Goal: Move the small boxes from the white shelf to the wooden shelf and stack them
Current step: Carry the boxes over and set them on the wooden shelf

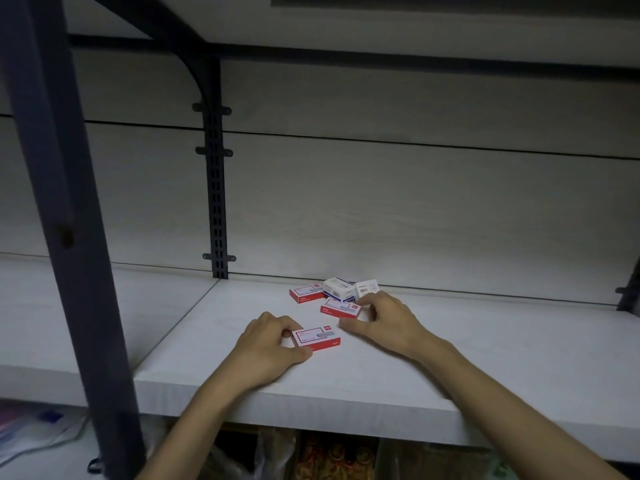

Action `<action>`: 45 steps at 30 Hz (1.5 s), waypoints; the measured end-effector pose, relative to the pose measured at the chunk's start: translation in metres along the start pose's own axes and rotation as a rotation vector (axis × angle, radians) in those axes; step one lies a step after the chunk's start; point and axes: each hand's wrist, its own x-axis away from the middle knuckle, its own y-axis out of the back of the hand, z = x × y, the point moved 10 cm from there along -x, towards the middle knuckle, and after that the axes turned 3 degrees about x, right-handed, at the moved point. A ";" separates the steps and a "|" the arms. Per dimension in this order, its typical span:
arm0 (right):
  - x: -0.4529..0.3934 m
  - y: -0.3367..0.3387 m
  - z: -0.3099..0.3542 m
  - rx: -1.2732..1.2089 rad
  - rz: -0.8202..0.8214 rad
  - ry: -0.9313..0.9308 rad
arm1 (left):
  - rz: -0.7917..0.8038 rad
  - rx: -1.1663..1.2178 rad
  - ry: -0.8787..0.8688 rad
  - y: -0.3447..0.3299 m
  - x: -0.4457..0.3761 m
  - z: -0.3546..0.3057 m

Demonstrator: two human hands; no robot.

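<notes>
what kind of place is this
Probably a shop or stockroom: adjustable white shelf boards on a slotted black upright, small stationery-type boxes, and packaged goods stored below.

Five small boxes lie on the shelf board [381, 382]. The nearest box [316, 338] sits toward the front, with the left hand [268, 351] at its left end, fingers [287, 331] touching it. Behind and to its right lies a second box [341, 309], the right hand [388, 323] just beside it. Farther back, a flat box [306, 294] lies left of a thicker box [339, 293], and a tilted box [367, 288] is rightmost, near the back wall [398, 209]. An upright post [216, 188] stands behind on the left.
</notes>
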 end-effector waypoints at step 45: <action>0.375 0.228 -0.293 -0.919 -0.176 -0.244 | 0.187 0.448 -0.369 -0.230 0.128 -0.365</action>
